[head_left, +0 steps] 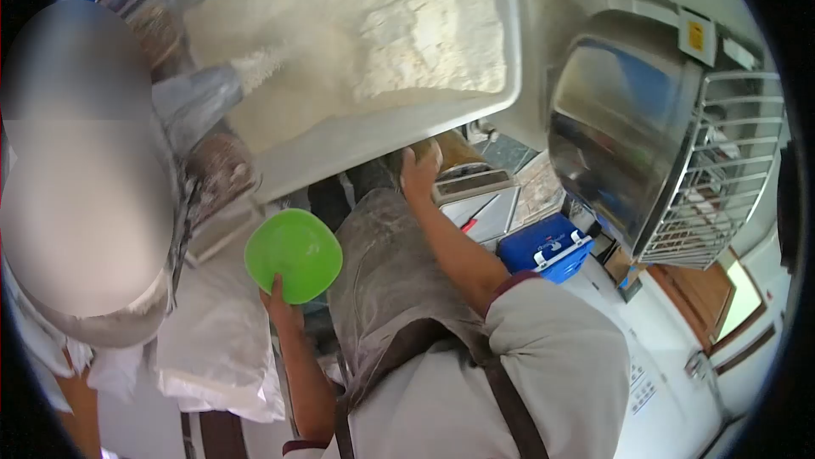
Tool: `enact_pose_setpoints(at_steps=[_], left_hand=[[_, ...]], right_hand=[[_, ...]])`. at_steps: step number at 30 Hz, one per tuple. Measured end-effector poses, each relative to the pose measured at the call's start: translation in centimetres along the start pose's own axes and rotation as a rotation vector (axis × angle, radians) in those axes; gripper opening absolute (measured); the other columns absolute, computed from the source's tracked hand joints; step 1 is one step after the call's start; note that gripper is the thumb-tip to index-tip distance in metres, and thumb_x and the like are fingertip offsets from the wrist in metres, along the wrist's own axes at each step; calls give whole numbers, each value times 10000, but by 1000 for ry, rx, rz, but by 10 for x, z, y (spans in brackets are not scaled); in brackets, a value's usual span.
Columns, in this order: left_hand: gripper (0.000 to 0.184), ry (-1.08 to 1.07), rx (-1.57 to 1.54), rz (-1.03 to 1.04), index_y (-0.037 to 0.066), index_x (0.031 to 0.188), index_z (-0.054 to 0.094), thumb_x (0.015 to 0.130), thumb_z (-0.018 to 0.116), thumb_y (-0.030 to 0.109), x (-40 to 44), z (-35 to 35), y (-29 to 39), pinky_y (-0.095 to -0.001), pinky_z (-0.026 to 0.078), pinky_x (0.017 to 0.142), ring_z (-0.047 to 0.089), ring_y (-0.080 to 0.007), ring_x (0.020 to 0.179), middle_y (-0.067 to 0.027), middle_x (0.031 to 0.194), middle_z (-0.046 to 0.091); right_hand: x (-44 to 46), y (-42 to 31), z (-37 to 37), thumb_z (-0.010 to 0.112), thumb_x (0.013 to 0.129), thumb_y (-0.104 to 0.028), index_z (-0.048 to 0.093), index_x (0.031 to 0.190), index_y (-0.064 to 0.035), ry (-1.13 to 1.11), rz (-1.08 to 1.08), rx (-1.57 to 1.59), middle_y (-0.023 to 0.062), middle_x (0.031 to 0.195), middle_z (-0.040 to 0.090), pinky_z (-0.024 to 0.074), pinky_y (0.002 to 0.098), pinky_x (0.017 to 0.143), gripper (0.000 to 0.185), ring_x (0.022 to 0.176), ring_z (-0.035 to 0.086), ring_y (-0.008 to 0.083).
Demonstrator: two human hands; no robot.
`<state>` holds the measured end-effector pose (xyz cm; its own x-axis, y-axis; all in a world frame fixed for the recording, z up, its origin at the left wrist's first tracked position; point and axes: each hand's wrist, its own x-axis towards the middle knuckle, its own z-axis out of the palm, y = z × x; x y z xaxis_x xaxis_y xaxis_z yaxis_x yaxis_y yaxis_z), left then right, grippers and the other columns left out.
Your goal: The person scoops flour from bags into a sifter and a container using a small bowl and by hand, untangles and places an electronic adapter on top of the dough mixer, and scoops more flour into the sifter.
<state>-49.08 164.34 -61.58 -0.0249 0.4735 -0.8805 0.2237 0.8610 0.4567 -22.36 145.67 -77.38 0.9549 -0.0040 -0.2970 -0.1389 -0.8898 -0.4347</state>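
Note:
A bright green plastic bowl (pixel 294 256) is in my left hand (pixel 283 306). The fingers grip its lower rim, and the bowl's face turns up toward me. Just below the front edge of a large white bin (pixel 501 107) of pale flour (pixel 424 30) is my right hand (pixel 422 168). Its fingers look spread and dusted with white, beside a brown rounded surface (pixel 458 150). Whether they touch it is unclear. A flour-dusted apron (pixel 373 247) hangs between my arms.
Another person (pixel 89 170) stands close at left. A greyish translucent scoop or bag (pixel 199 102) spills flour into the bin. A white sack (pixel 221 336) lies below. At right are a scale (pixel 475 204), a blue box (pixel 543 247) and a steel mixer bowl (pixel 615 128) with a wire guard (pixel 722 170).

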Motion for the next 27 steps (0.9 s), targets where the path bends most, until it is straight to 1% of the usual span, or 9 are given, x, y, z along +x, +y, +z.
enact_pose_setpoints(at_steps=[8,10,11,15,17,19,21,23,27], left_hand=[[444,-118,532,220,10,1327,404,924,542,134,23,6,-8,-402,467,924,567,-267,1079,-143,1226,538],[476,-99,303,131,22,1331,392,904,572,132,13,36,10,-409,474,914,549,-273,1095,-142,1237,519],[511,-68,56,23,34,1335,380,885,603,129,5,46,16,-416,481,904,530,-280,1110,-142,1248,500],[521,-53,70,25,39,1335,377,874,609,110,14,57,16,-421,482,900,532,-276,1108,-143,1252,499],[409,-9,393,114,-10,1312,415,951,505,161,17,59,12,-404,495,876,534,-259,1112,-174,1247,499],[389,-20,403,134,-21,1288,439,955,497,171,19,65,8,-392,494,876,537,-262,1106,-178,1236,505],[374,-32,404,159,-32,1265,463,958,490,180,22,77,10,-379,493,876,540,-266,1100,-182,1226,511],[502,-1,81,-55,40,1335,381,877,585,71,16,91,22,-399,495,874,559,-254,1072,-125,1226,526],[488,-53,496,34,21,1319,401,877,600,82,7,102,44,-396,499,863,571,-255,1058,-119,1206,543]], right_hand=[[111,33,43,579,892,-265,90,1400,169,296,449,119,372,1387,303,278,455,1087,828,1295,346,445],[148,39,26,557,902,-267,81,1395,177,256,633,3,375,1418,251,283,430,1094,817,1317,332,432],[163,52,5,548,906,-260,71,1393,180,93,653,-24,376,1430,228,278,419,1101,812,1329,321,427],[224,80,-16,575,881,-349,159,1380,166,545,326,-820,348,1327,405,386,412,1022,830,1215,470,406],[253,54,-37,536,895,-362,253,1366,154,388,363,-833,327,1399,345,279,412,1103,754,1328,356,374],[288,7,-72,497,910,-338,402,1298,111,-105,389,-336,314,1281,486,357,435,1043,601,1220,477,378],[321,20,-18,481,914,-295,520,1217,43,-77,-215,-294,271,1167,581,428,456,954,455,1087,561,390],[304,-38,-1,495,913,-309,500,1279,-5,-611,-741,-260,242,1189,580,445,439,930,476,1068,564,403],[236,-148,-18,568,866,-310,402,1392,-91,-772,-566,-168,230,1276,520,418,433,988,594,1158,509,405]])
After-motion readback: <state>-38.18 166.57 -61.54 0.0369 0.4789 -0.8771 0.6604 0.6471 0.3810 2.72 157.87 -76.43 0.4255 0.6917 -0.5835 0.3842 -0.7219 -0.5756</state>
